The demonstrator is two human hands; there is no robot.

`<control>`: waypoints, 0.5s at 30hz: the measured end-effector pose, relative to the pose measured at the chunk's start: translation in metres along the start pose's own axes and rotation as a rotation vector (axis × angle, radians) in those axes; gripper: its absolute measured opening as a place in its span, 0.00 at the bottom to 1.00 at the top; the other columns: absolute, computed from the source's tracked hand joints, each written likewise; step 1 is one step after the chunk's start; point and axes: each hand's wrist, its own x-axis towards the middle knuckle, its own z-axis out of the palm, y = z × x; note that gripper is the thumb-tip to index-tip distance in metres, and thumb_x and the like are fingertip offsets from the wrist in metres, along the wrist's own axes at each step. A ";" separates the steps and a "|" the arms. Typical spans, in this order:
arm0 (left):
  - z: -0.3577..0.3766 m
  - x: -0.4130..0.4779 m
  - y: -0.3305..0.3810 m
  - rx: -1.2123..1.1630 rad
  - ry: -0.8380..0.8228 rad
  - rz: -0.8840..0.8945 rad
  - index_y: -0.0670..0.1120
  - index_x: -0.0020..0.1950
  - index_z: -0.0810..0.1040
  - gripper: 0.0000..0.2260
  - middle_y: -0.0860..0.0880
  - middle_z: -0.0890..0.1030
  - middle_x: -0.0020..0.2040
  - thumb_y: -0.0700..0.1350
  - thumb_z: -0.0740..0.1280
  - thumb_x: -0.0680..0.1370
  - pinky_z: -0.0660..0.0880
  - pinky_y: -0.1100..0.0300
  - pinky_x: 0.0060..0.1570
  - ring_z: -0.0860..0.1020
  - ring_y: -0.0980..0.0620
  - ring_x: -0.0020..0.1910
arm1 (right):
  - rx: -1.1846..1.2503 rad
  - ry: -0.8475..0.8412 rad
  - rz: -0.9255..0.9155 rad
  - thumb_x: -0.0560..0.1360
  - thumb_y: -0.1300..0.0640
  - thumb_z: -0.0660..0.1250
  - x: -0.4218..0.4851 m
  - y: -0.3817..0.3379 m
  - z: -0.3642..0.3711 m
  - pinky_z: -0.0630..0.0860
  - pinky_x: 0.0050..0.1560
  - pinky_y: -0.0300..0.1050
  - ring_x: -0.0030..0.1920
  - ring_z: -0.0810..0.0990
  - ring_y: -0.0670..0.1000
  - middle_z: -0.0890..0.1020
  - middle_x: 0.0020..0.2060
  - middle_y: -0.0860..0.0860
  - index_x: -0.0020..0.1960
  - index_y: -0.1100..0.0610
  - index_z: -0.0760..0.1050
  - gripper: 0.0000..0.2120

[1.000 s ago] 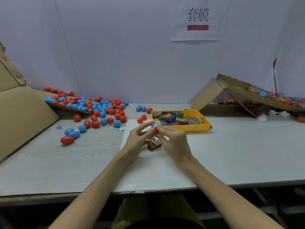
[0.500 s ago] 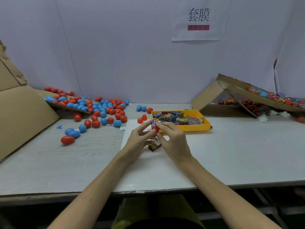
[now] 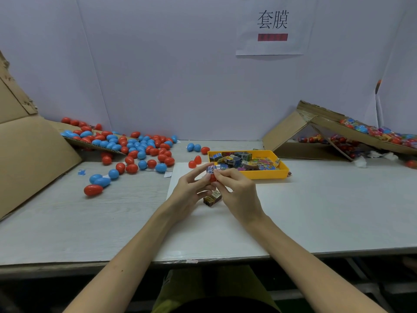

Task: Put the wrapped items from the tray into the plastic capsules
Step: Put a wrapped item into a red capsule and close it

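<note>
Both forearms bare, coming in from near edge, angling inward into V shape. Hands meet mid-scene, fingertips nearly touching.

Left hand (image 3: 190, 193): palm turned right, fingers long and only lightly bent, tips pinching red capsule half (image 3: 212, 178).

Right hand (image 3: 239, 195): back of hand facing up, knuckles bent, fingers curled in, tips pinching wrapped item (image 3: 211, 170) sitting on that capsule half. Exact split of who grips what kinda hard to see tbh.

Wrists roughly straight, in line with forearms.

Wrapped item (image 3: 211, 170) atop red capsule (image 3: 212, 178), ctr
</note>
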 end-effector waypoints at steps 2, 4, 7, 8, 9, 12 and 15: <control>0.000 -0.001 0.001 -0.001 -0.006 -0.006 0.51 0.69 0.76 0.22 0.44 0.83 0.49 0.47 0.69 0.75 0.78 0.57 0.49 0.81 0.51 0.45 | -0.002 0.002 -0.002 0.70 0.68 0.75 0.000 0.001 0.000 0.82 0.46 0.45 0.44 0.83 0.54 0.84 0.45 0.57 0.54 0.66 0.82 0.13; 0.000 -0.001 0.001 -0.007 -0.012 -0.010 0.52 0.68 0.76 0.21 0.44 0.83 0.50 0.47 0.70 0.75 0.78 0.58 0.49 0.81 0.52 0.45 | -0.005 0.008 -0.006 0.70 0.68 0.75 -0.001 0.002 0.000 0.82 0.46 0.45 0.44 0.83 0.54 0.84 0.45 0.57 0.54 0.66 0.82 0.13; 0.000 -0.001 0.003 -0.039 -0.004 -0.010 0.52 0.66 0.78 0.20 0.44 0.84 0.50 0.48 0.71 0.74 0.79 0.60 0.47 0.81 0.52 0.45 | 0.011 0.022 0.035 0.70 0.66 0.76 0.000 0.001 0.002 0.81 0.50 0.42 0.47 0.83 0.53 0.84 0.47 0.57 0.56 0.65 0.82 0.14; 0.001 -0.001 0.003 -0.049 0.005 -0.012 0.52 0.66 0.78 0.21 0.45 0.84 0.49 0.48 0.71 0.73 0.79 0.60 0.46 0.82 0.53 0.45 | 0.020 0.026 0.056 0.71 0.65 0.76 0.000 0.000 0.003 0.80 0.53 0.38 0.49 0.83 0.51 0.84 0.49 0.56 0.58 0.64 0.81 0.16; 0.002 -0.001 0.003 -0.058 0.016 -0.014 0.51 0.66 0.78 0.21 0.45 0.84 0.49 0.49 0.72 0.72 0.79 0.60 0.45 0.82 0.53 0.45 | 0.029 0.023 0.071 0.71 0.64 0.75 0.000 0.000 0.003 0.77 0.55 0.34 0.51 0.81 0.50 0.83 0.51 0.55 0.60 0.63 0.80 0.17; 0.003 -0.001 0.003 -0.065 0.019 -0.009 0.50 0.65 0.79 0.21 0.45 0.84 0.48 0.49 0.72 0.72 0.79 0.60 0.44 0.81 0.52 0.45 | 0.038 -0.018 0.046 0.74 0.65 0.72 0.001 0.000 0.004 0.76 0.57 0.34 0.55 0.79 0.48 0.81 0.54 0.55 0.64 0.61 0.78 0.19; 0.002 -0.002 0.003 -0.078 -0.006 -0.017 0.49 0.66 0.78 0.20 0.44 0.82 0.49 0.49 0.70 0.74 0.78 0.58 0.48 0.80 0.50 0.47 | 0.028 -0.013 0.026 0.75 0.65 0.71 0.000 0.001 0.006 0.76 0.57 0.34 0.54 0.79 0.50 0.81 0.54 0.56 0.63 0.62 0.79 0.17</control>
